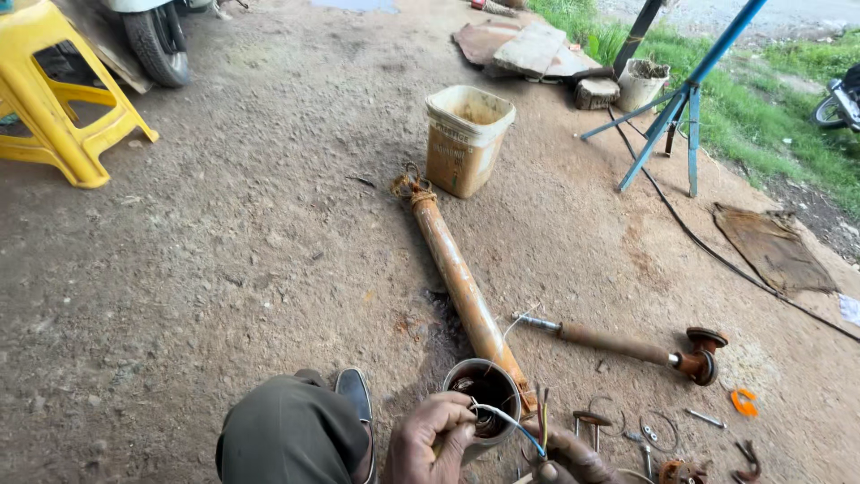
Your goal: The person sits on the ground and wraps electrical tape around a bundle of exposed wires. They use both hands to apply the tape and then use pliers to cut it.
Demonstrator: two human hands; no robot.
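A long rusty orange tube (452, 273) lies on the dirt ground, its open round end (485, 392) toward me. My left hand (430, 439) grips the rim of that open end. Thin white and blue wires (512, 421) come out of the opening. My right hand (573, 459) sits low right of the opening and pinches these wires. A rusty shaft with a flanged end (640, 348) rests on the ground to the right of the tube. My knee (288, 435) and a shoe (356, 392) show at the bottom.
A dirty cream bucket (467, 139) stands at the tube's far end. Rings, bolts and an orange clip (743, 402) lie at the lower right. A yellow plastic stool (54, 99) is at upper left, a blue metal stand (676, 103) and black cable (708, 246) at right.
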